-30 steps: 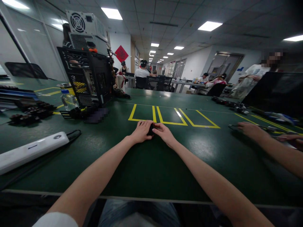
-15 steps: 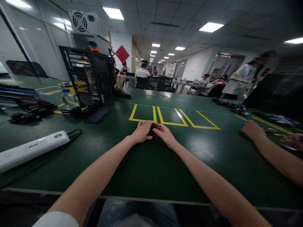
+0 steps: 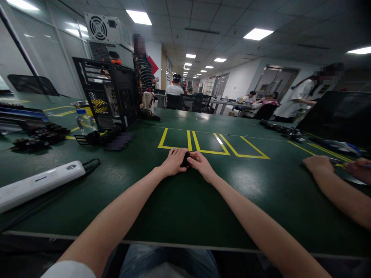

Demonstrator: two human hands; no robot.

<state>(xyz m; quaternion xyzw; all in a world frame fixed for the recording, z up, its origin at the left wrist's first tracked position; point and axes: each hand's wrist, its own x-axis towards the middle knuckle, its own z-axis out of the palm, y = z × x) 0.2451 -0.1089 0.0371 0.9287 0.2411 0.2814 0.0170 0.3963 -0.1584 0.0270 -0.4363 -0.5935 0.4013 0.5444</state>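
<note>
My left hand (image 3: pixel 173 161) and my right hand (image 3: pixel 201 163) meet on the green table (image 3: pixel 179 200), just in front of the yellow taped boxes (image 3: pixel 203 143). Both have their fingers curled round a small black object (image 3: pixel 185 158), which sits between them and is mostly hidden. I cannot make out what it is.
A white power strip (image 3: pixel 37 184) lies at the left. Behind it stand an open black computer case (image 3: pixel 108 96), a water bottle (image 3: pixel 84 121) and dark parts (image 3: pixel 37 139). A co-worker's hands (image 3: pixel 320 164) rest on the table at right, near a black panel (image 3: pixel 339 114). People sit and stand farther back.
My hands have stayed put on the small black object. The co-worker's hands at right have drawn back to the right. A person in a striped top now stands behind the computer case.
</note>
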